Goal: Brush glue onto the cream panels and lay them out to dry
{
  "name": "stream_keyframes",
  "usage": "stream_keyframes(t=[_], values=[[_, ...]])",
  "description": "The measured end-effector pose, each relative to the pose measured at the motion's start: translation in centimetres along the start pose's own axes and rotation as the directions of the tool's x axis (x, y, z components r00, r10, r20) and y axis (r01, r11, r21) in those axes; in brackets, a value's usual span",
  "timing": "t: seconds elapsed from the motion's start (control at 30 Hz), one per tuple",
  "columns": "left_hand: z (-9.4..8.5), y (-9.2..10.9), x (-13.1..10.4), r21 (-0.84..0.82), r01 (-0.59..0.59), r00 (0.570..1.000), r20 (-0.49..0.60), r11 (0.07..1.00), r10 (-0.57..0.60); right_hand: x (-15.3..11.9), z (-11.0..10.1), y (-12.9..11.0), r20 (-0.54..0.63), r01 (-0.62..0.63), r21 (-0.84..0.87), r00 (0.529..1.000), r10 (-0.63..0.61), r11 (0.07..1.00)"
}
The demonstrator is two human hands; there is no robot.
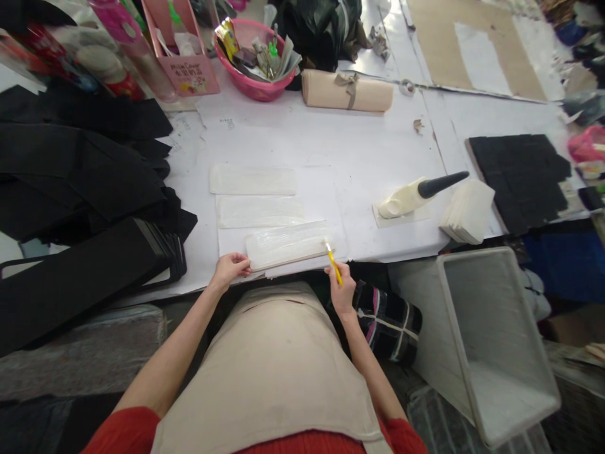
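Note:
My left hand point(232, 268) pinches the near left corner of a white rectangular strip point(286, 244) at the table's front edge. In my right hand point(342, 287) is a yellow-handled brush point(334, 265), its tip on the right end of that strip. The strip's top looks wet and glossy. Beyond it lie two similar strips, a middle one point(261, 212) and a farther one point(253, 180). A cream bottle point(401, 198) with a long black nozzle rests on its side to the right.
Black pieces point(75, 164) are heaped at left. A pink basket point(262, 88), a beige roll point(347, 91) and a pink box point(189, 72) stand at the back. White pads point(467, 211) and a black stack point(520, 173) lie right, above a grey bin point(454, 328).

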State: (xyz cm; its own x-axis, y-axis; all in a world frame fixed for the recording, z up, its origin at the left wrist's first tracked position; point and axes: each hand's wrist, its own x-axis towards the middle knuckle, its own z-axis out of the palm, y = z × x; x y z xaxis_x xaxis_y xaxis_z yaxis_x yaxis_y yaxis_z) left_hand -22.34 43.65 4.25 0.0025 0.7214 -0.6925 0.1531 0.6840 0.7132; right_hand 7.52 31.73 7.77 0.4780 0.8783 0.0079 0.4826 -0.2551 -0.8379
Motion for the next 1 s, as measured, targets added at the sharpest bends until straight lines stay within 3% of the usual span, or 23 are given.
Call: stream_keyframes(t=[0.07,0.17,0.4,0.53,0.67,0.73,0.83,1.0], values=[[0.0,0.0,0.0,0.001,0.001,1.0,-0.003,1.0,-0.001,-1.1,1.4,-0.6,0.107,0.019,0.019,0.994,-0.021,1.0],[0.0,0.1,-0.1,0.0,-0.001,1.0,-0.006,1.0,0.001,-1.5,2.3,-0.5,0.136,0.004,0.027,0.991,-0.008,1.0],[0.0,0.2,0.0,0.009,0.003,1.0,0.003,1.0,-0.003,0.4,-2.3,1.1,-0.111,-0.045,-0.117,0.993,0.032,0.992],[0.0,0.0,0.1,0.009,0.004,1.0,-0.006,1.0,-0.004,-0.7,-0.8,-0.4,0.111,0.091,-0.068,0.99,-0.083,0.993],[0.0,0.1,-0.1,0.003,0.008,1.0,-0.002,1.0,-0.008,-1.8,2.6,-1.9,0.356,0.154,0.049,0.921,-0.161,0.987],[0.0,0.2,-0.1,0.001,0.006,1.0,-0.001,1.0,-0.006,-1.9,3.2,-2.0,0.409,0.153,0.074,0.897,-0.17,0.985],[0.0,0.2,-0.1,-0.002,0.002,1.0,-0.002,1.0,-0.002,-1.3,2.0,-1.3,0.364,0.081,0.074,0.926,-0.103,0.994],[0.0,-0.2,0.1,0.001,-0.005,1.0,0.001,1.0,0.005,0.3,-2.7,0.6,0.095,0.016,-0.113,0.995,-0.006,0.993]])
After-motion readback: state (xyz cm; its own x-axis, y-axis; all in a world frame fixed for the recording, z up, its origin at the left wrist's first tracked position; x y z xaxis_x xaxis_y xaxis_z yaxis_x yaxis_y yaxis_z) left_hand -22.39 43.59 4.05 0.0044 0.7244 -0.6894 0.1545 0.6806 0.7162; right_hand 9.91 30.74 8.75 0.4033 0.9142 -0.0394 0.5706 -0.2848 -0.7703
